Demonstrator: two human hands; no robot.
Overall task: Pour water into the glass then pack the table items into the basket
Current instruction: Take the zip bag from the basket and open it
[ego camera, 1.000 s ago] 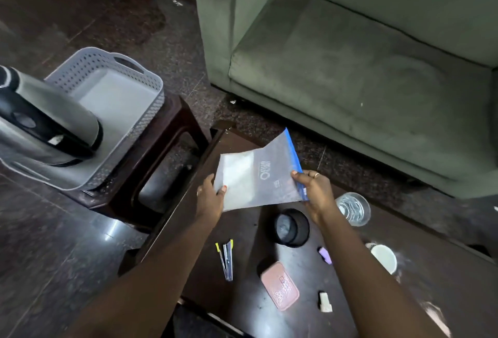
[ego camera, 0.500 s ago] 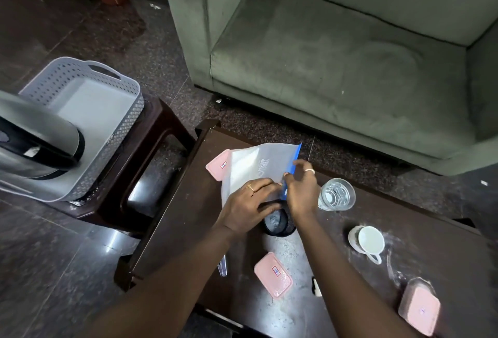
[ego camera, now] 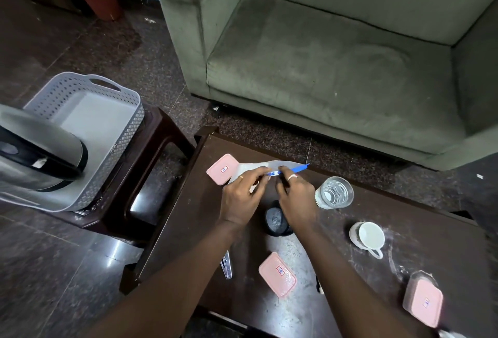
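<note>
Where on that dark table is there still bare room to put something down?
The table is barest along its far right stretch, beyond the white cup and glass. Another patch lies between the cup and the near pink box. The middle is crowded: both hands work the zip bag above a black jar.

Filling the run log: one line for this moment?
hands: left, right both gripping zip bag | glass: filled | basket: holds kettle
</note>
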